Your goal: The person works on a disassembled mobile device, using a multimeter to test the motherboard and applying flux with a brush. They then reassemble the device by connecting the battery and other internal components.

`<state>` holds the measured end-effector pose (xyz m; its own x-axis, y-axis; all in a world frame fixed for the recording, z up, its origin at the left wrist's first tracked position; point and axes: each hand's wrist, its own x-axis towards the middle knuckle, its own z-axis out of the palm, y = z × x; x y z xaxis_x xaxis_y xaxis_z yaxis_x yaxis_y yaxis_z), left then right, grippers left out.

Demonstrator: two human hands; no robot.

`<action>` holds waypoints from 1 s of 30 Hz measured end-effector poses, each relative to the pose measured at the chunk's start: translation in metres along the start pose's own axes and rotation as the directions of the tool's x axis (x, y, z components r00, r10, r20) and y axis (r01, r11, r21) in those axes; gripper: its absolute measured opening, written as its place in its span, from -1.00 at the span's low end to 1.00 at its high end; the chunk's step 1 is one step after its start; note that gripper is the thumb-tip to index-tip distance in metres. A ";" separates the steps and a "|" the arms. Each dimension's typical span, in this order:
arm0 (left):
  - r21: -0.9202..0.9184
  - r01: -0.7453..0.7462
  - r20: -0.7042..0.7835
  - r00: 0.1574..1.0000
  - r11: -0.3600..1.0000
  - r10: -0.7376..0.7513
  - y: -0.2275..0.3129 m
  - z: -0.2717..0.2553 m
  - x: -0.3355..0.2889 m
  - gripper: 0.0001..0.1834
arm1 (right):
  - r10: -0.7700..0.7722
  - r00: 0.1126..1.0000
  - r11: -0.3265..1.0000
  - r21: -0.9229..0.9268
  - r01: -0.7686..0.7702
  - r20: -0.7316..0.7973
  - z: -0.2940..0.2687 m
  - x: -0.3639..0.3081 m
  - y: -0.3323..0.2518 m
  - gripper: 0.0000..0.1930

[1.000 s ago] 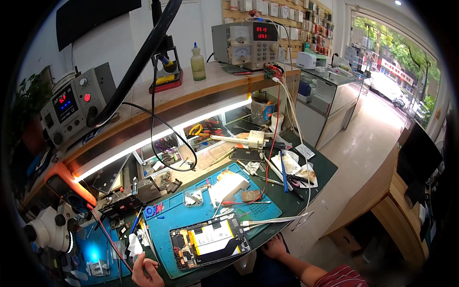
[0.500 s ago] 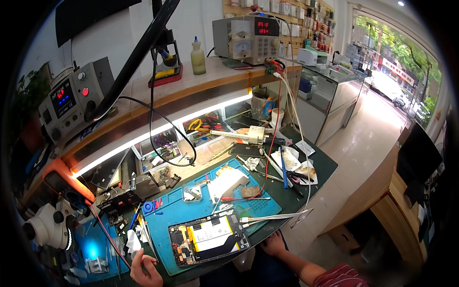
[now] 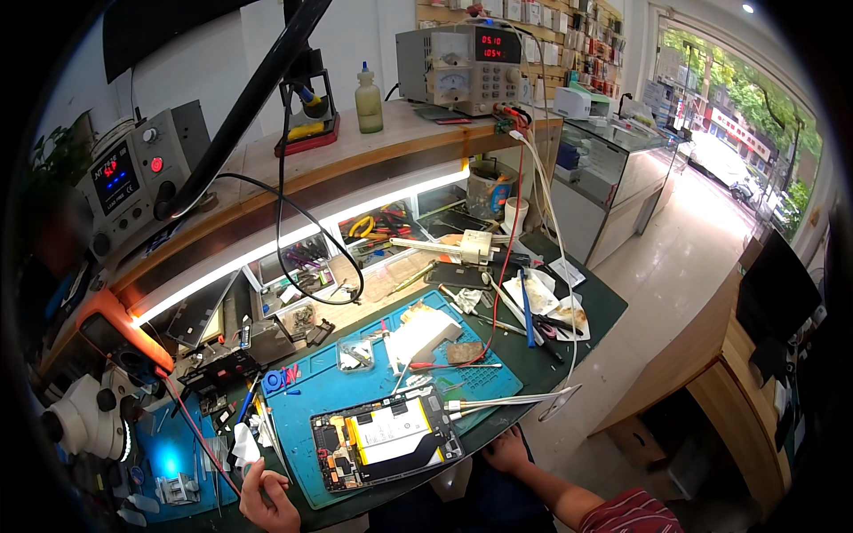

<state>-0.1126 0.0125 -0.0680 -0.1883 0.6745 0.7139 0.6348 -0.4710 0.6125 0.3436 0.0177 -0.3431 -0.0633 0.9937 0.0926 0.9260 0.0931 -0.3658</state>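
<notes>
At the lower left my left hand [image 3: 268, 499] hovers by the bench's front edge. Its fingers are loosely curled and apart, and I see nothing in them. A crumpled white tissue [image 3: 244, 443] lies just beyond the fingertips; whether they touch is unclear. My right hand [image 3: 506, 451] rests on my leg below the bench edge, fingers laid out and holding nothing. Between the hands an opened tablet [image 3: 333, 455] lies on a blue repair mat [image 3: 302, 389], its battery [image 3: 395, 435] and inner boards bare. White cables [image 3: 506, 402] reach its right end.
A microscope [image 3: 84, 419] and an orange-cased multimeter [image 3: 124, 336] stand left. A power supply [image 3: 458, 69] and soldering station [image 3: 124, 178] sit on the shelf. A black arm [image 3: 258, 107] crosses overhead. Blue tweezers [image 3: 528, 311] and papers lie right; a small parts box [image 3: 355, 355] is on the mat.
The view has shifted slightly. My left hand has moved up a little toward the tissue, at most. My right hand and the tablet stay in place.
</notes>
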 end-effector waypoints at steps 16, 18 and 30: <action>-0.028 -0.030 -0.002 1.000 0.999 0.030 0.017 0.008 0.011 -0.69 | 0.005 0.999 0.999 -0.046 -0.007 -0.039 0.014 -0.008 0.012 -0.46; -0.025 -0.041 -0.007 0.999 0.999 0.041 0.019 0.003 0.010 -0.71 | 0.004 1.000 1.000 0.028 -0.004 -0.008 0.014 -0.005 0.014 -0.47; -0.031 -0.063 -0.004 0.998 0.998 0.063 0.023 0.003 0.015 -0.73 | -0.030 0.999 1.000 0.002 0.030 0.014 0.001 0.003 0.003 -0.52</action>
<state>-0.0987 0.0138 -0.0439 -0.1506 0.6414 0.7523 0.6222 -0.5298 0.5763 0.3458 0.0207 -0.3447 -0.0965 0.9912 0.0903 0.9230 0.1230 -0.3646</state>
